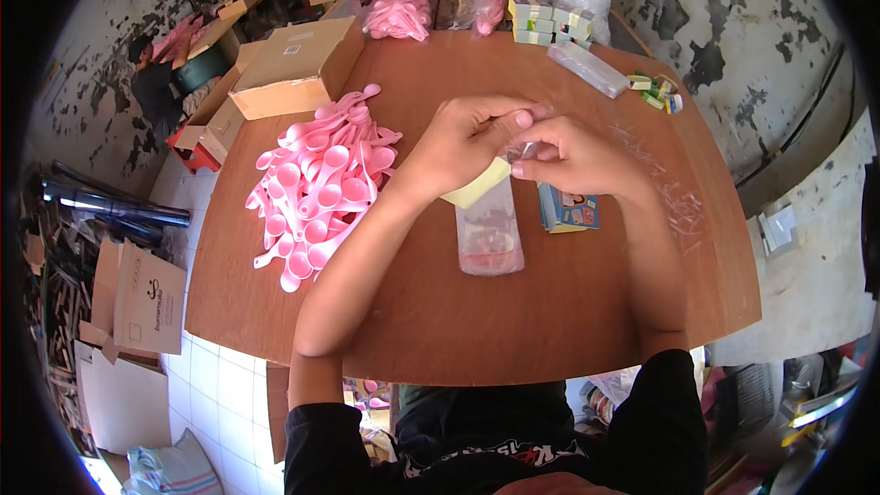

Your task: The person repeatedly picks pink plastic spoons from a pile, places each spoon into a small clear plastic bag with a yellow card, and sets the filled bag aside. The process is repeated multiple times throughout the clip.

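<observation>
Both my hands meet above the middle of the table. My left hand is closed in a pinch, fingertips up against those of my right hand, which is also curled with thumb and index finger close together. A glint of clear plastic shows between the fingers; exactly what they pinch is partly hidden. Just below is a pale yellow card, its upper part behind my fingers. Under the card a clear plastic bag extends toward me, something pinkish at its bottom. Beside my right wrist lies a stack of blue printed cards.
A heap of pink spoons covers the table's left, near a cardboard box. Thin clear plastic strips lie scattered right. Small boxes, a clear plastic pack and pink bagged items sit far back. Another person works far left.
</observation>
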Demonstrator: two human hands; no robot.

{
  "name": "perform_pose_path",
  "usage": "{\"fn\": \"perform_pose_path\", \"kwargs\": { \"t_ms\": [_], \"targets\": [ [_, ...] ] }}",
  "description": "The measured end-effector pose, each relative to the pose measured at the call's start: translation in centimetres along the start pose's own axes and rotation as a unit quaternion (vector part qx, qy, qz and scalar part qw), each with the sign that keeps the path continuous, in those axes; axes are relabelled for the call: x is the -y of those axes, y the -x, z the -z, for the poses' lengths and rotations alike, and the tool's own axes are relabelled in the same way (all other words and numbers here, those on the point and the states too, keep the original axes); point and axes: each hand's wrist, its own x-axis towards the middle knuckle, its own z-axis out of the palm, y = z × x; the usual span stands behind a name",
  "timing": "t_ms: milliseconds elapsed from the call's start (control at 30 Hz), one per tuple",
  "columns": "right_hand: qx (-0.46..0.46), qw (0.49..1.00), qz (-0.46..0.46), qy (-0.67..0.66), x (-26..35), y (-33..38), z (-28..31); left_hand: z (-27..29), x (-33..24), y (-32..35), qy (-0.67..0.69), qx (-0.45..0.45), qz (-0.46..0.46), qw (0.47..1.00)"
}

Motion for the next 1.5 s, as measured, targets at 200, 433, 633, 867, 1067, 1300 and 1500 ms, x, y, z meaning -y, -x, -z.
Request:
{"fn": "perform_pose_path", "kwargs": {
  "t_ms": [200, 433, 633, 867, 1067, 1300, 1500],
  "targets": [
    [-0.126, 0.988, 0.067, -0.065, -1.0, -1.3, -1.8, 2.2, -2.9, 0.9, -0.184, 0.001, -0.037, 0.982],
    [-0.242, 0.965, 0.09, -0.031, -4.1, -7.7, -7.9, 8.0, -4.3, 0.8, -0.255, -0.177, 0.028, 0.95],
    [-0.144, 0.979, 0.082, 0.118, -5.5, -14.3, -14.8, 8.5, -3.8, 1.4, -0.183, -0.193, -0.006, 0.964],
    [-0.079, 0.989, 0.041, 0.118, -3.3, -14.1, -11.8, 8.8, -4.5, 1.6, -0.179, -0.202, 0.022, 0.963],
    [-0.04, 0.988, -0.111, 0.098, -4.7, -9.9, -3.9, 8.4, -4.2, 1.2, -0.183, -0.175, 0.061, 0.965],
    [-0.337, 0.936, 0.085, -0.053, -3.2, -3.9, 2.5, 6.3, -3.3, 0.9, -0.136, -0.058, 0.041, 0.988],
    [-0.466, 0.845, 0.191, -0.179, 2.5, -1.4, 2.5, 3.5, -2.5, 0.7, -0.097, 0.01, 0.11, 0.989]
  ]
}}
